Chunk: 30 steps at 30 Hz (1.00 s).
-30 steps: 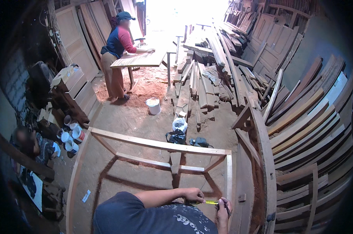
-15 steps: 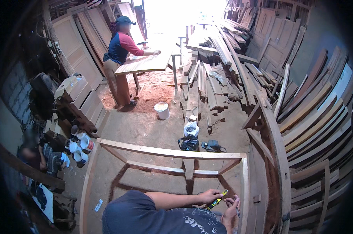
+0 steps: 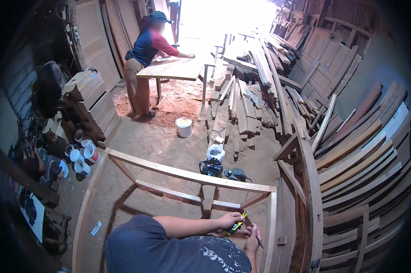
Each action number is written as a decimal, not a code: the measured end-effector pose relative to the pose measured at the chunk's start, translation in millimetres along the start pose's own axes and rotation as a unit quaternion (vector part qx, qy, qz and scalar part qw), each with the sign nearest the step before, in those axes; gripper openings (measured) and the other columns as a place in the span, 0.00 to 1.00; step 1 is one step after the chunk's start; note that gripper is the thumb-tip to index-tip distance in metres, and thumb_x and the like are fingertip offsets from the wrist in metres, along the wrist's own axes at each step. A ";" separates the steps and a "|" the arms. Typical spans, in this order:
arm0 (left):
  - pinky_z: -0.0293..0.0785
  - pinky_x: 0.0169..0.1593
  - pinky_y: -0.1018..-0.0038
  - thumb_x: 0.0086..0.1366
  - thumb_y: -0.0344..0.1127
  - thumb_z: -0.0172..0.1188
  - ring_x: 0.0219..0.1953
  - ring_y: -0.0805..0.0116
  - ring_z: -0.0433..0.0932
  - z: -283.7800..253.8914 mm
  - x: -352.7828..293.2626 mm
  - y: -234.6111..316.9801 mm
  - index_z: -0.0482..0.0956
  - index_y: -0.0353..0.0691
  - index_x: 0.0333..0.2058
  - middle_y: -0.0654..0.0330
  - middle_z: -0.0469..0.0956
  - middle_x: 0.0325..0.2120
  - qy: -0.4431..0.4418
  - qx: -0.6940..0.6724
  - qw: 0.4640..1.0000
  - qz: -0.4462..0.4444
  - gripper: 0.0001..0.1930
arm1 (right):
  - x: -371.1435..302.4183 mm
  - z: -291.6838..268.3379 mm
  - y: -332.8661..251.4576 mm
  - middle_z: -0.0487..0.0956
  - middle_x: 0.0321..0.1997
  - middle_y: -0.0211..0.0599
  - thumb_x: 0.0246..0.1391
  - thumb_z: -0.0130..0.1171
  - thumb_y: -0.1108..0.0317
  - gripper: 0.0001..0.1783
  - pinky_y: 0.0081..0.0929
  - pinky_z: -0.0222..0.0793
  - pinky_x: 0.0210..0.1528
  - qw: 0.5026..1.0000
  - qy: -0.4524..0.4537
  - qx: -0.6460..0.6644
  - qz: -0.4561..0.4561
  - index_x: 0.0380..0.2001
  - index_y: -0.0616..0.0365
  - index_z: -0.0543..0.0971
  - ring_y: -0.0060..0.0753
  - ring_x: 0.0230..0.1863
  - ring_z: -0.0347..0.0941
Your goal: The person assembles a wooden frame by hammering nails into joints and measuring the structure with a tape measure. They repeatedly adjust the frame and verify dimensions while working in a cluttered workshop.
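Note:
My left hand (image 3: 229, 220) is closed around a yellow and black tape measure (image 3: 234, 228), with a short yellow end of it showing past the fingers. Just to the right, my right hand (image 3: 251, 234) grips a slim dark pen or pencil (image 3: 260, 243) that points down and away from the tape. Both hands are within the outline of a pale wooden frame (image 3: 187, 172), close to its right side bar and apart from it.
A co-worker (image 3: 146, 50) stands at a table with a wooden board (image 3: 171, 70). A white bucket (image 3: 184, 127), black bag (image 3: 211, 167) and dark power tool (image 3: 236, 174) sit beyond the frame. Lumber (image 3: 246, 109) is heaped at right; paint buckets (image 3: 82, 168) stand left.
The whole view has shifted, so the frame and my hands appear further left and slightly higher. My left hand keeps the tape measure, and my right keeps the pen or pencil.

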State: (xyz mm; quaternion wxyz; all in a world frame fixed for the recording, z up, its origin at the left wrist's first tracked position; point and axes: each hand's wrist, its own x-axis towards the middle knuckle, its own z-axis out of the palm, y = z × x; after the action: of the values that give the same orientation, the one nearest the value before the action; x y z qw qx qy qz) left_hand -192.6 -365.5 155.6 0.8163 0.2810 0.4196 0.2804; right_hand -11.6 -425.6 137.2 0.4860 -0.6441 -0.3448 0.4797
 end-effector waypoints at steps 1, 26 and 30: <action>0.75 0.36 0.76 0.75 0.43 0.54 0.32 0.75 0.79 -2.0 1.8 -1.0 0.77 0.43 0.43 0.66 0.77 0.31 -0.001 -0.004 1.000 0.010 0.11 | 14.0 -6.9 29.9 0.80 0.35 0.37 0.70 0.53 0.58 0.18 0.23 0.74 0.37 0.997 -0.009 -0.033 -0.073 0.51 0.63 0.77 0.23 0.30 0.76; 0.71 0.34 0.75 0.75 0.51 0.53 0.32 0.75 0.76 -32.8 10.0 -33.0 0.79 0.41 0.39 0.65 0.78 0.30 0.002 0.063 0.998 0.017 0.18 | -22.5 17.9 -4.0 0.85 0.40 0.43 0.67 0.53 0.65 0.17 0.29 0.77 0.42 0.988 -0.045 -0.133 -0.065 0.52 0.65 0.79 0.30 0.38 0.82; 0.71 0.34 0.76 0.75 0.53 0.52 0.32 0.76 0.76 -27.3 9.6 -34.5 0.80 0.41 0.41 0.65 0.79 0.30 -0.005 0.051 0.999 -0.001 0.20 | -28.8 24.1 -19.8 0.84 0.39 0.43 0.68 0.53 0.63 0.15 0.31 0.78 0.42 0.988 -0.036 -0.133 -0.067 0.47 0.65 0.79 0.32 0.39 0.82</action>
State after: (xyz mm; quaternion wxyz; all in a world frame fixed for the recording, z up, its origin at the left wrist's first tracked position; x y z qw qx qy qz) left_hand -203.2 -376.4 113.2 0.8033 0.3236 0.4294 0.2561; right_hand -42.8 -439.0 162.7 0.4143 -0.6609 -0.4654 0.4182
